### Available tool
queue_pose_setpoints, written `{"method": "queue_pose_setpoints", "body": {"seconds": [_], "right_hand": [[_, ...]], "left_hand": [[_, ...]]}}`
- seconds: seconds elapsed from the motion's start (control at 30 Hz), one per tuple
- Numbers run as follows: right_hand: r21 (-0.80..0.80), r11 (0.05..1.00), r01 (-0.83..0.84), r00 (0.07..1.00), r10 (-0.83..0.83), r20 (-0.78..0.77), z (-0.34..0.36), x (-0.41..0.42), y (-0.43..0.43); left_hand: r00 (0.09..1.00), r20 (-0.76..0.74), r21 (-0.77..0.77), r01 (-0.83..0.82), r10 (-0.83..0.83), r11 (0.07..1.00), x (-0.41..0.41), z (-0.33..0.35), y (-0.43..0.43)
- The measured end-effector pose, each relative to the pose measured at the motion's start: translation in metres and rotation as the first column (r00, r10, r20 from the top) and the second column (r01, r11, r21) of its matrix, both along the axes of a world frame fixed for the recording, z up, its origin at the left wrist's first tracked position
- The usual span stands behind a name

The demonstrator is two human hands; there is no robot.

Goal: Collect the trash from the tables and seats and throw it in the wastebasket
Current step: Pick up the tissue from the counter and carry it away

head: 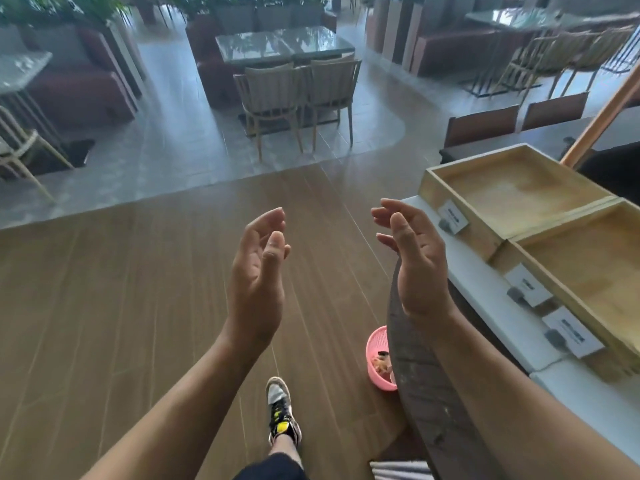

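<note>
Head view: left grip [258,271] and right grip [415,261] both relaxed, holding nothing. Below the right grip, the pink wastebasket [375,344] sits on the floor [138,289], trash [381,363] inside. Best now: scan the surfaces [284,43] beyond both grips first.

**A:** whats on the floor [138,306] rn?

**B:** wood-look planks. pink wastebasket [377,362] stands on it w/ scraps inside, half hidden behind a dark curved edge [419,382]. one sneaker [281,410] planted near it.

**A:** and the tabletop?

**B:** white tabletop [485,299] on the right. 2 wooden trays [512,188] sit on it side by side, touching, w/ clipped label cards [453,218] along the front. cant read the cards tbh.
</note>
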State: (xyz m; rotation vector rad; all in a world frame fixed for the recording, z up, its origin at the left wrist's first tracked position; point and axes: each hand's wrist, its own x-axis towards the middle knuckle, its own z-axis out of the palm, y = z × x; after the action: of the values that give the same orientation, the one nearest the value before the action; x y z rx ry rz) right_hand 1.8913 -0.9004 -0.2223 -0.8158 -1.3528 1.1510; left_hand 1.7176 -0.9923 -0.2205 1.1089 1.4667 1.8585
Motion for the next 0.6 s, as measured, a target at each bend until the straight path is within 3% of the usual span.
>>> {"method": "queue_pose_setpoints", "body": {"seconds": [0.37,0.6], "right_hand": [[0.031,0.994,0.101,0.995,-0.1,-0.022,0.021,-0.152,0.194],[-0.017,0.993,0.12,0.992,-0.121,-0.044,0.027,-0.206,0.291]], "left_hand": [[0.995,-0.064,0.045,0.08,-0.077,0.996,-0.17,0.018,0.207],[0.991,-0.044,0.056,0.128,-0.126,0.99,-0.231,0.026,0.317]]}}
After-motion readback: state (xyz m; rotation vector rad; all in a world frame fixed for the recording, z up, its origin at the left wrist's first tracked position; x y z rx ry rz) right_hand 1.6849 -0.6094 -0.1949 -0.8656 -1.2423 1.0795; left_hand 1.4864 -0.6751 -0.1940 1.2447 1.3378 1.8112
